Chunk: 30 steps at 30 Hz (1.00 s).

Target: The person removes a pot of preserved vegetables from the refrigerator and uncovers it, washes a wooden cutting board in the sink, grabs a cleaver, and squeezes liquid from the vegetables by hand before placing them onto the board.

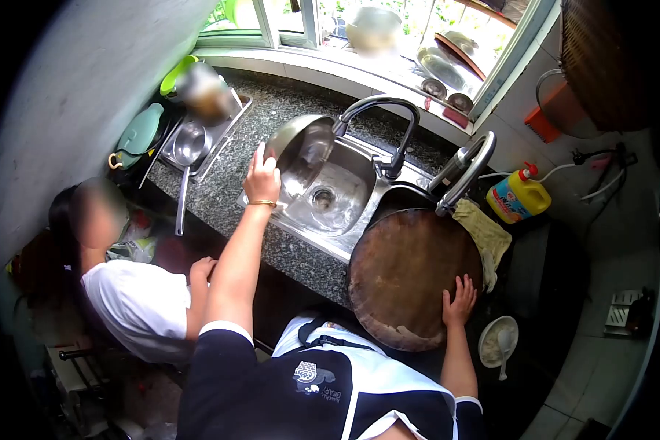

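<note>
My left hand (pixel 262 176) is closed on the near rim of a shiny metal basin (pixel 301 143), which is tilted up over the left side of the sink (pixel 293 222). A black faucet (pixel 397 155) arches towards the basin's far rim. My right hand (pixel 460 301) lies with fingers spread on the right edge of a large round wooden board (pixel 416 275). That board covers part of the counter and the front of the smaller sink bowl. A yellow cloth (pixel 486 229) lies along its right side.
On the left, a person in a white shirt (pixel 143 297) is close to my left arm. A metal ladle (pixel 184 183) extends over the counter edge. A yellow detergent bottle (pixel 519 196) and a white bowl with a spoon (pixel 494 345) stand on the right.
</note>
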Available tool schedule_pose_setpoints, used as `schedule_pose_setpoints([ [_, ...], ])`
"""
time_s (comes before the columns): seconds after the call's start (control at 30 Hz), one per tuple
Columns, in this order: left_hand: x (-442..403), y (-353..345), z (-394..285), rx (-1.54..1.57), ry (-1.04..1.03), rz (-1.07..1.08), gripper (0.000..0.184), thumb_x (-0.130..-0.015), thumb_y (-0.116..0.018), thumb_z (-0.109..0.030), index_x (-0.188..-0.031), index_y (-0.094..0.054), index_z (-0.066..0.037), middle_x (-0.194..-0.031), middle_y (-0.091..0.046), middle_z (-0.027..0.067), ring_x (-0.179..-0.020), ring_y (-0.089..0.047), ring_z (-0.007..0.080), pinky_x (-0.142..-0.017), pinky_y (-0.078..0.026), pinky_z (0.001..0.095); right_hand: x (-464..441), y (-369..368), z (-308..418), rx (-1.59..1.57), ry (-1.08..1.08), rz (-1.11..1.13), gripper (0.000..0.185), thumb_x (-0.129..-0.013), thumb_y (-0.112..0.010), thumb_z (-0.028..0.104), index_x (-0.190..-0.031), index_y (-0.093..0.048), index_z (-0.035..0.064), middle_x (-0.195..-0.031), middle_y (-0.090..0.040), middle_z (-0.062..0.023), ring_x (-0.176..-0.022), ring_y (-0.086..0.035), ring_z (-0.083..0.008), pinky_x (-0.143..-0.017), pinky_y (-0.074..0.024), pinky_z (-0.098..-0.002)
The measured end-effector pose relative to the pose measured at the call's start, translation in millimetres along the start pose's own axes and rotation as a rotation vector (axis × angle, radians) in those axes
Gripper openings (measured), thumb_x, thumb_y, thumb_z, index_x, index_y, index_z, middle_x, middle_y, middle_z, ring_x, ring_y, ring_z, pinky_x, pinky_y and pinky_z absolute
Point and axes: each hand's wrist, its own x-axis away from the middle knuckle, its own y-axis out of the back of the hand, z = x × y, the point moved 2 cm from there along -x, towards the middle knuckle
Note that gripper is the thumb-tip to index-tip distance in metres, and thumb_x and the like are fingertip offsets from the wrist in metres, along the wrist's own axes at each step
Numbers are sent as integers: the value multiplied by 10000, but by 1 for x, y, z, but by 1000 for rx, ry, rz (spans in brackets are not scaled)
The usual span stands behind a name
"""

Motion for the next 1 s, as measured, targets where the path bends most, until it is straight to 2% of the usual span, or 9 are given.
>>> schedule_pose_setpoints([
  [0.17,-35,26,-13,-122,-464,-160,177,-766,-545,-100,-611,-460,-95,-1206,-538,88,-1002,-587,282,-639,-551,320,0,0,1,-7,-6,-1,521,-778,-585,291,-1247,-427,127,-1361,-349,-84,-1276,-287,-277,-1055,-189,-454],
  [0.27,-44,32,-13,-125,-517,-192,174,-765,-541,-108,-607,-469,-101,-1204,-542,81,-1012,-584,276,-628,-548,314,-1,-1,2,10,-14,-7,521,-774,-588,281,-1245,-428,126,-1359,-351,-84,-1273,-290,-277,-1056,-190,-453],
  [0.37,-57,30,7,-76,-347,-223,106,-746,-521,-88,-641,-518,-98,-1188,-550,84,-947,-607,237,-613,-537,317,0,0,1,6,-22,-14,526,-765,-596,278,-1241,-432,124,-1357,-353,-88,-1271,-293,-280,-1055,-190,-456],
  [0.47,-65,3,62,34,151,-187,192,-729,-501,-127,-858,-582,-9,-1148,-559,134,-893,-583,330,-705,-485,371,0,2,2,0,-25,-8,533,-756,-603,280,-1236,-434,122,-1356,-353,-91,-1269,-295,-283,-1054,-189,-458],
  [0.53,-70,6,75,186,645,120,165,-732,-522,-126,-785,-544,29,-846,-633,148,-661,-607,283,-634,-492,345,-1,3,4,-13,-31,7,534,-753,-602,282,-1233,-435,120,-1351,-357,-96,-1267,-297,-284,-1054,-189,-460],
  [0.63,-75,-44,108,423,742,57,91,-745,-543,-68,-785,-540,13,-753,-617,95,-593,-591,218,-572,-501,334,-2,6,7,-14,-47,22,538,-748,-602,280,-1231,-433,116,-1350,-356,-98,-1269,-292,-286,-1055,-189,-460],
  [0.7,-84,-60,86,1248,1010,-66,61,-783,-547,-63,-796,-566,-7,-685,-582,62,-564,-592,185,-463,-468,321,-1,7,7,-12,-59,34,542,-743,-603,278,-1230,-433,113,-1349,-354,-100,-1270,-289,-289,-1055,-188,-463],
  [0.87,-160,-116,29,1789,1040,395,154,-840,-516,-146,-897,-552,-8,-809,-592,125,-713,-599,248,-649,-532,406,-3,9,7,-14,-62,35,549,-729,-606,275,-1223,-436,108,-1349,-350,-101,-1270,-283,-296,-1056,-188,-468],
  [1.0,-200,-147,-58,1909,1108,432,206,-824,-526,-100,-1003,-562,-6,-918,-599,125,-861,-574,249,-825,-481,424,-5,9,7,-4,-67,34,547,-720,-606,289,-1211,-445,110,-1346,-354,-102,-1265,-290,-297,-1048,-196,-478],
])
